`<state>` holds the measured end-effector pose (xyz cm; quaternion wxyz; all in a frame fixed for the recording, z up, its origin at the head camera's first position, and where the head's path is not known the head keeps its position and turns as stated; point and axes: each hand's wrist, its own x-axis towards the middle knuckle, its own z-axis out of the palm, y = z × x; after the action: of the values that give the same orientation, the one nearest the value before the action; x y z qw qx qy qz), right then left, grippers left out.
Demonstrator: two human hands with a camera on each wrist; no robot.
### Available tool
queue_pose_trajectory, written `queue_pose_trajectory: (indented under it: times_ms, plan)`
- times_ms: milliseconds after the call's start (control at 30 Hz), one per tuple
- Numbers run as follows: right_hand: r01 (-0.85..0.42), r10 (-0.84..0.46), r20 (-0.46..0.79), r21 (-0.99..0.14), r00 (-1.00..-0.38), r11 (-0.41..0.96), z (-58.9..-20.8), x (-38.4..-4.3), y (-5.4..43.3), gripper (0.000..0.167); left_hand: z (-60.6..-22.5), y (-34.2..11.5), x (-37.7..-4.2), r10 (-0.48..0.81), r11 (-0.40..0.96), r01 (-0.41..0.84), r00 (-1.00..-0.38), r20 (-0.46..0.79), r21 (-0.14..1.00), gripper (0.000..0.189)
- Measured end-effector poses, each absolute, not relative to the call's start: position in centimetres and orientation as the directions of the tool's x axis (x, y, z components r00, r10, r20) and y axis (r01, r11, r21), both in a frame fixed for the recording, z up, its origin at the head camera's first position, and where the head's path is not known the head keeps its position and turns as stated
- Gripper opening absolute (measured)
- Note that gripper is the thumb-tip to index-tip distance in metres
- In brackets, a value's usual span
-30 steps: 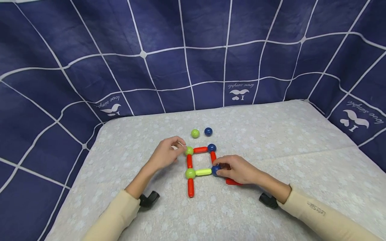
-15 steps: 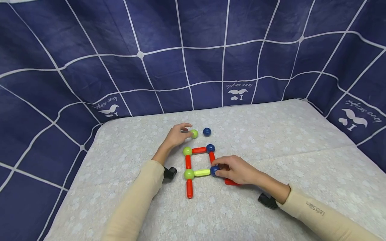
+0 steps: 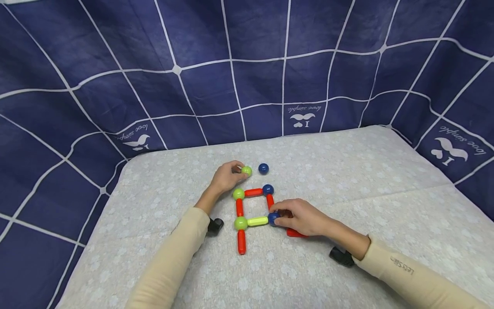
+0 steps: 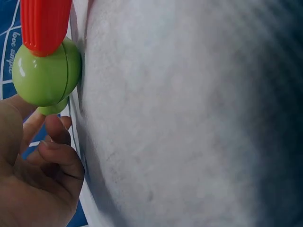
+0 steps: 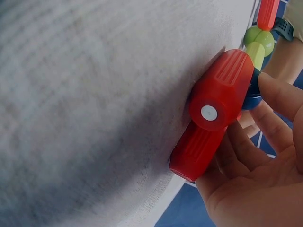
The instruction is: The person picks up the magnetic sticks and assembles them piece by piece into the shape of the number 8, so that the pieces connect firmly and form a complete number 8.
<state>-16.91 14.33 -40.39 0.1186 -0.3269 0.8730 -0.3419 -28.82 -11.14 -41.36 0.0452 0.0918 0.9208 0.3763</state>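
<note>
Left hand [image 3: 227,177] grips green ball [image 3: 247,171], right hand [image 3: 302,216] blue ball [image 3: 272,219] (yellow rod [image 3: 257,221] pointing sideways).

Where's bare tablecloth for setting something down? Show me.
Free: the tablecloth between right sleeve and curtain, between left sleeve and curtain, and, nearer than the rods, between both sleeves. Crowded: the middle, where left hand, right hand, balls and rods bunch.

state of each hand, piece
left hand, pinching far green ball
right hand, pinching near blue ball
far blue ball, loose
other balls, joined
yellow rod, joined
far red rod, joined
left red rod, joined
right red rod, partly covered
near red rod, near end free
red rods beneath hand, attachment unclear
</note>
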Motion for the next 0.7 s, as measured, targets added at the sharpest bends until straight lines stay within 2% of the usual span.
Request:
queue_pose_trajectory:
  times_ms: [367, 700]
  plan:
    - [-0.491, -0.655, 0.014, -0.673, -0.756, 0.553, -40.39, -16.98, 14.35, 0.023, -41.33, -10.57, -28.42, 0.2, 0.705, 0.133, -0.98, -0.015, 0.696, 0.034]
    - [-0.492, -0.659, 0.015, -0.678, -0.752, 0.546, -40.38, -17.02, 14.35, 0.023, -41.35, -10.77, -27.81, 0.217, 0.673, 0.164, -0.976, 0.02, 0.721, 0.041]
